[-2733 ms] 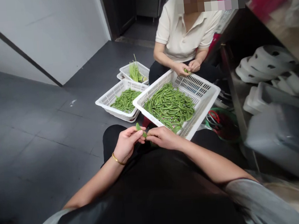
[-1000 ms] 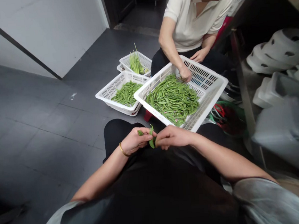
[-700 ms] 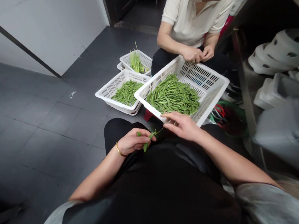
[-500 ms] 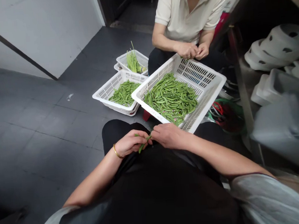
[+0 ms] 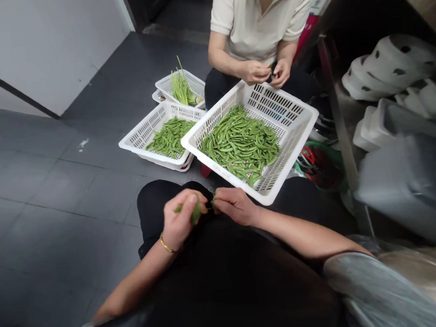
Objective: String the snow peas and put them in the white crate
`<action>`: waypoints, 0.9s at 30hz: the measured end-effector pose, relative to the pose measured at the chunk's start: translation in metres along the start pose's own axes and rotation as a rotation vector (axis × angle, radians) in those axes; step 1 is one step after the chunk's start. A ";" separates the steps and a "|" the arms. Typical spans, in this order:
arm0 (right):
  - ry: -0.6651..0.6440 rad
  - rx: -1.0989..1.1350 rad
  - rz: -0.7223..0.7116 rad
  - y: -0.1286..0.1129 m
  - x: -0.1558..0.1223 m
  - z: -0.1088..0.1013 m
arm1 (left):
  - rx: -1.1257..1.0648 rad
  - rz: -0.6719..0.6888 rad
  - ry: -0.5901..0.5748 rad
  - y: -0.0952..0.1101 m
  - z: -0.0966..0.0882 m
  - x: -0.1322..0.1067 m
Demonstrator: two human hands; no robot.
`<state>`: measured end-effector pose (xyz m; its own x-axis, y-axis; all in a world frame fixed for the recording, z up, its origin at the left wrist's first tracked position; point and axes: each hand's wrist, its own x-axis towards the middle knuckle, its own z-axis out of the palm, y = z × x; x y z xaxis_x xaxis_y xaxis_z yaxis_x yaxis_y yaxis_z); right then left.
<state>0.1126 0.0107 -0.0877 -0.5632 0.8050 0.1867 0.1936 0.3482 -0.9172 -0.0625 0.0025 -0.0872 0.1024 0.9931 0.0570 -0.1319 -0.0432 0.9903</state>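
Note:
My left hand [image 5: 180,215], with a gold bracelet at the wrist, is closed around green pea pods [image 5: 195,213] above my lap. Close beside it, my right hand [image 5: 235,205] pinches a small green bit, apparently a pod's end, with a thin strand between the two hands. Just beyond my knees tilts a large white slotted basket [image 5: 224,170] holding a heap of pea pods [image 5: 241,143]. To its left a second white basket [image 5: 134,140] holds more pods [image 5: 170,137].
Opposite me a person in a cream shirt [image 5: 255,28] works with both hands [image 5: 267,72] over the large basket's far rim. Behind the left basket, another basket holds long green stalks [image 5: 181,89]. Grey bins [image 5: 406,182] and stacked pale containers [image 5: 389,69] line the right.
My left hand has turned upward and its fingers have closed more around the pods. My right hand has curled into a tighter pinch. The whole view has shifted slightly.

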 end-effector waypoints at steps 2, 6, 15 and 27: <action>-0.195 -0.118 -0.021 0.000 0.001 -0.011 | -0.166 -0.009 0.216 -0.001 -0.012 0.013; -0.452 -0.582 0.309 0.019 0.021 -0.057 | -0.335 -0.179 0.274 -0.010 -0.043 0.040; -0.204 -0.992 0.923 0.110 0.110 -0.110 | -0.501 -0.514 -0.069 -0.021 -0.033 0.033; -0.431 -0.250 0.231 -0.004 0.020 -0.047 | -0.142 -0.446 -0.058 -0.011 0.011 0.023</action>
<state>0.1384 0.0480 -0.0637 -0.7516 0.6224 -0.2185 0.5062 0.3317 -0.7961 -0.0478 0.0242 -0.0956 0.2340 0.9035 -0.3591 -0.1954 0.4055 0.8930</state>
